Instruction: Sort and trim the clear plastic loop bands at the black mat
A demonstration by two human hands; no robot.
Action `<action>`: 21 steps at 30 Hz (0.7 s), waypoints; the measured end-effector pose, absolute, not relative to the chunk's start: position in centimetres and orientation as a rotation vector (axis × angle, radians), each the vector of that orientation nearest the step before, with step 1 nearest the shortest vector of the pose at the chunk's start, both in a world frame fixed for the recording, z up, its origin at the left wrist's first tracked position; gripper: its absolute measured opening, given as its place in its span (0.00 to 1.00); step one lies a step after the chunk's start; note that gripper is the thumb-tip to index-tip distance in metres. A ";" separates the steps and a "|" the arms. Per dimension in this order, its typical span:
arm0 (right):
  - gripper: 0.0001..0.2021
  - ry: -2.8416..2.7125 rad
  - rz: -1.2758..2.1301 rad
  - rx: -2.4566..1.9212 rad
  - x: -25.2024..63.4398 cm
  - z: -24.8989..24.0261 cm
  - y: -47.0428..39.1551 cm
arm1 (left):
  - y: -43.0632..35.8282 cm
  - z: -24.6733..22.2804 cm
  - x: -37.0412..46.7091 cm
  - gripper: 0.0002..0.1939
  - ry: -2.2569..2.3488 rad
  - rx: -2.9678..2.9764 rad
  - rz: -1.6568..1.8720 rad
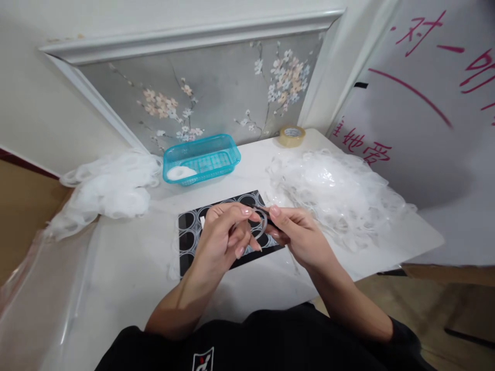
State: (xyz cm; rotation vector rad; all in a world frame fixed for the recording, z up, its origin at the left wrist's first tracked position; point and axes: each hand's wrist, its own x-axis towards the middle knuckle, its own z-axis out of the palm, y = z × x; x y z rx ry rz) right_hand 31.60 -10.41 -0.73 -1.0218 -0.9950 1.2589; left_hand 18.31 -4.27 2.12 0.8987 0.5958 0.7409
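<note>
Materials: the ring (pixel 264 226) between the two hands is thin, translucent and round, apparently of plastic. Directly below the fingers lies a black rectangular sheet (pixel 186 241) patterned with rows of pale circular outlines, set on a smooth white table (pixel 127 263). Beyond the fingers and to the right is a heap of clear rings (pixel 328 190), loose, overlapping and glossy at the top. Beyond and to the left are a matt, cloudier heap of white rings (pixel 116 188) and, nearer the middle, a blue plastic basket (pixel 204 178) with a lattice floor and a small white stack (pixel 180 172) in its near left corner. A roll of yellowish clear tape (pixel 292 137) lies farthest from the fingers, near the back edge.

Fingers: the left hand (pixel 228 232) has thumb and forefinger drawn close together at the ring, pinching it; its other fingers are curled loosely, tips near the ring's lower part. The right hand (pixel 296 229) is closed, thumb pressed over bent fingers, gripping a slim dark tool (pixel 272 223) whose narrow end points leftward at the ring's upper edge.

Obscured: the fingers cover part of the ring and most of the tool, so its type cannot be determined. Exact contact between tool and ring is unclear. Hands and forearms hide the sheet's middle.
</note>
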 end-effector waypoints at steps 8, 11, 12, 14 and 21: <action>0.25 -0.980 1.249 -1.028 31.6 -1.0 -10.1 | -4.0 2.0 18.3 0.08 0.642 0.918 0.749; 0.25 -0.959 1.236 -1.046 31.5 -0.9 -10.1 | -3.9 1.8 18.4 0.08 0.649 0.927 0.749; 0.25 -0.953 1.233 -1.049 31.4 -1.0 -10.1 | -3.9 1.7 18.5 0.08 0.653 0.931 0.751; 0.25 -0.943 1.230 -1.056 31.4 -1.1 -10.0 | -3.8 1.6 18.5 0.08 0.661 0.940 0.751; 0.25 -0.949 1.185 -1.078 31.5 -1.8 -10.1 | -3.9 1.4 18.8 0.07 0.668 0.950 0.776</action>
